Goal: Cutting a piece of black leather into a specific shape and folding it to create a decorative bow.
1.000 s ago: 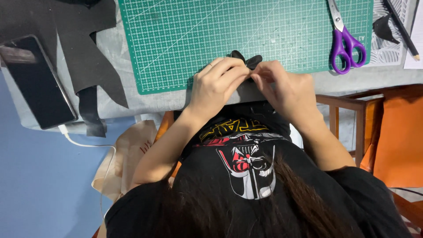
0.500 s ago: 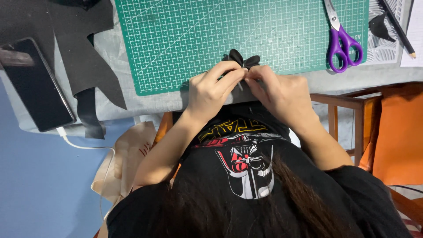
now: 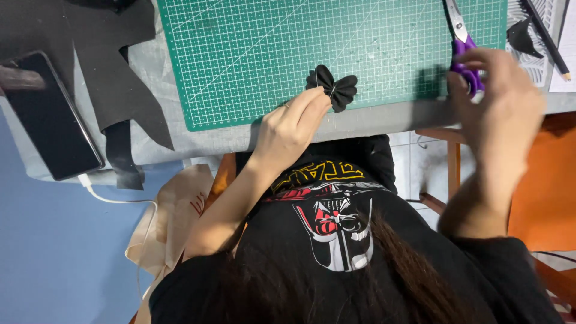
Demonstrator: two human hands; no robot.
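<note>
At the left hand (image 3: 292, 123), fingertips pinch the middle of one small black pleated bow (image 3: 332, 87), which rests on the near edge of a green cutting mat (image 3: 252, 54). Well to the right of that hand, the right hand (image 3: 495, 99) hangs above the mat's corner with fingers curled at the purple handles of one pair of scissors (image 3: 461, 42); motion blur makes it hard to say whether it grips them or only touches them. Beyond the right hand lie one pencil (image 3: 547, 39) and a black paper scrap (image 3: 521, 37) on patterned paper. Far to the left of the left hand, one dark phone (image 3: 51, 117) lies on the grey tabletop (image 3: 210, 141) with a white cable (image 3: 114, 198) running from it, next to large black paper offcuts (image 3: 114, 78). Below the left forearm a beige cloth bag (image 3: 171, 222) hangs over a blue floor. Under the right arm stands an orange wooden chair (image 3: 540, 192).
</note>
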